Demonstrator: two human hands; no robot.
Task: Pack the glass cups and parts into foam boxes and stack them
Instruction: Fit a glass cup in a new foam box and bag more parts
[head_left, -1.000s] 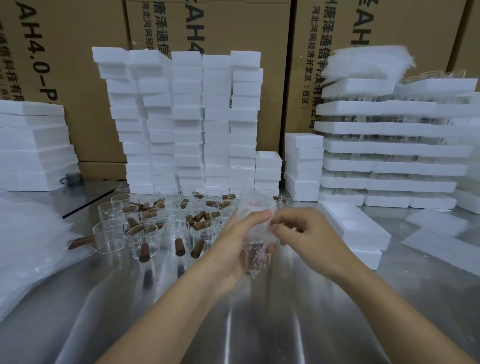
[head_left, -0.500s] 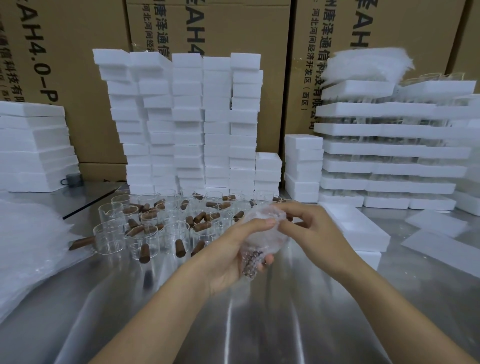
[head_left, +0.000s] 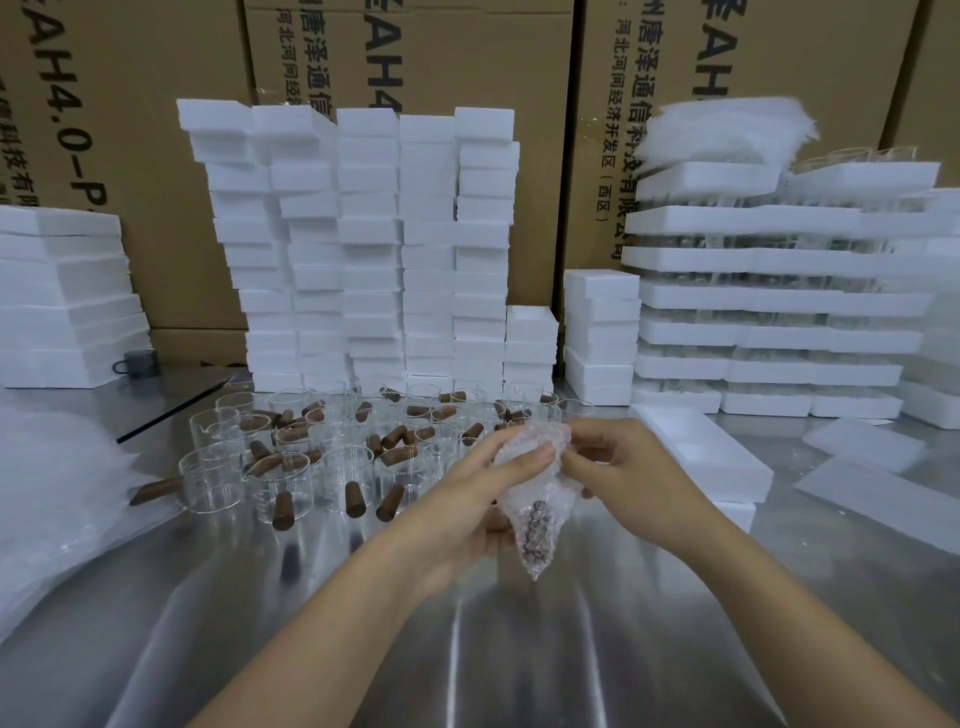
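Both hands hold a small bubble-wrap pouch (head_left: 540, 499) with dark brown parts at its bottom tip, above the steel table. My left hand (head_left: 483, 499) grips its left side, thumb across the top. My right hand (head_left: 623, 467) pinches its folded upper edge. Behind them stand several glass cups with brown wooden handles (head_left: 332, 441). An open foam box (head_left: 701, 452) lies just right of my right hand.
Tall stacks of foam boxes (head_left: 363, 234) rise behind the cups, with wider foam trays (head_left: 779, 301) at right and foam slabs (head_left: 62, 291) at left. Bubble-wrap sheets (head_left: 57, 493) lie at left, flat foam lids (head_left: 872, 483) at right. Cardboard cartons (head_left: 156, 104) form the back.
The pouch's upper edge has been folded down and crumpled between both hands; the hands have shifted slightly, staying together over the table.
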